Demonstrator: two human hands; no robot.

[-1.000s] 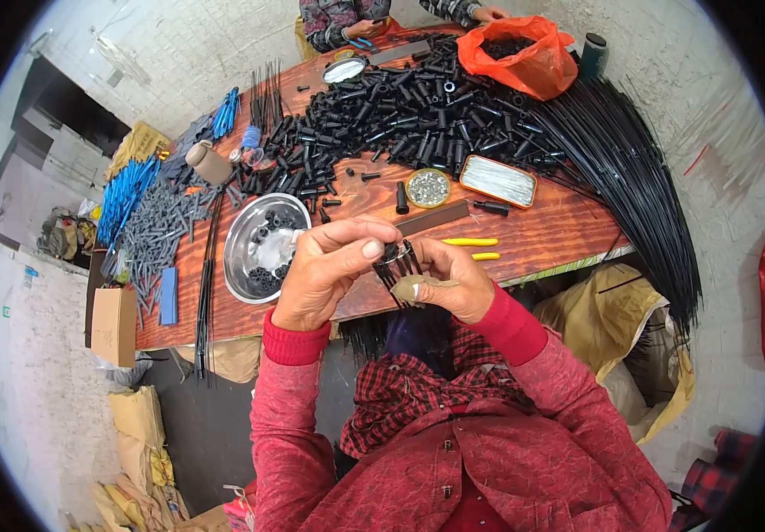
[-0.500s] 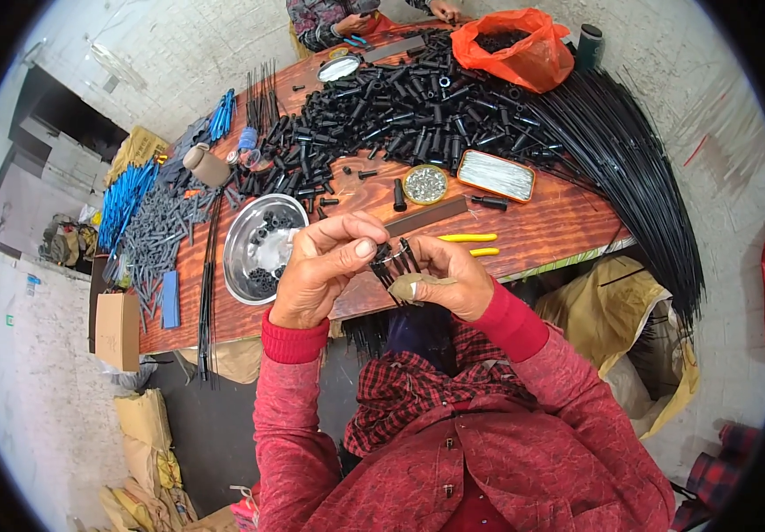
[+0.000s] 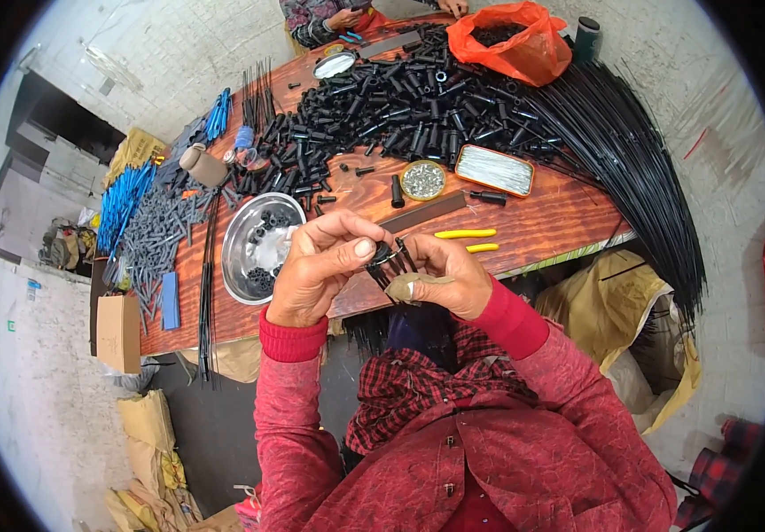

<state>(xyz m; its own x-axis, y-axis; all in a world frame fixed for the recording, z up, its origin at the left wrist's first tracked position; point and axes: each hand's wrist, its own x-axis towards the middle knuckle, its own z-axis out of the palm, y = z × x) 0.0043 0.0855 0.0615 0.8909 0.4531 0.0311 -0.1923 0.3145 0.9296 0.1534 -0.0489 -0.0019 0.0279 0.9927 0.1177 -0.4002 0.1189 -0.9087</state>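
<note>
Both my hands meet over the table's front edge. Thumb and fingers of my left hand (image 3: 319, 270) are pinched on a small black round part (image 3: 384, 254). My right hand (image 3: 455, 282), its thumb wrapped in a tan cover, is closed around several thin black rods (image 3: 405, 257). These rods fan out below the round part and seem joined to it, though my fingers hide much of the joint. Left of my hands sits a steel bowl (image 3: 234, 259) with small black rings. Pliers with yellow handles (image 3: 466, 234) lie just beyond my right hand.
A heap of black plastic tubes (image 3: 418, 102) covers the table's middle. Long black rods (image 3: 640, 160) hang over the right edge. Nearby are a round tin of small metal bits (image 3: 423, 180), a tin of wires (image 3: 494, 170) and a brown bar (image 3: 422, 213). Across the table sits another person (image 3: 316, 22).
Around the black round part my left fingers have shifted slightly, and the part has tilted a little. My right hand keeps its grip on the rods. The view has moved slightly.
</note>
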